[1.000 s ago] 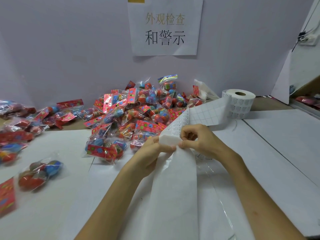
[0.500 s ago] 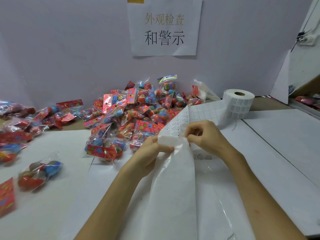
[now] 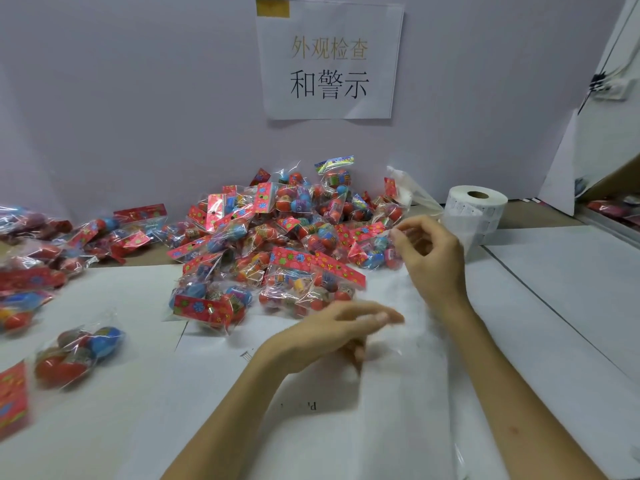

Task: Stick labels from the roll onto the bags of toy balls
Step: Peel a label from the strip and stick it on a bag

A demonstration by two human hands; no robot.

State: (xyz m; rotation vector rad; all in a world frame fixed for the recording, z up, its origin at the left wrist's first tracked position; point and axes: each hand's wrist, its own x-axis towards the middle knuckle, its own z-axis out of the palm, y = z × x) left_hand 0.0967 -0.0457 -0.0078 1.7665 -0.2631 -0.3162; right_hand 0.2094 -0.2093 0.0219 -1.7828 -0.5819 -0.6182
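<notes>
Hands parted since before, label strip (image 3: 464,237) released, left hand (image 3: 329,336) fingers (image 3: 379,317) straight, right hand (image 3: 431,258) fingers (image 3: 410,233) curled, seemingly pinching, blurred.

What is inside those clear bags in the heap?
Toy balls, mostly red and blue, show through the bags. Red flowered cards cover some, and whatever lies deeper in the heap is hidden.

Clear plastic bags of toy balls (image 3: 284,244) show red, blue and purple balls under red header cards (image 3: 313,263) printed with small multicoloured flowers, white paper label roll (image 3: 476,211) has brown core (image 3: 478,194), white paper wall sign (image 3: 329,60) has gold and black characters plus yellow corner patch (image 3: 272,7), wall (image 3: 138,116) pale lavender-grey.
</notes>
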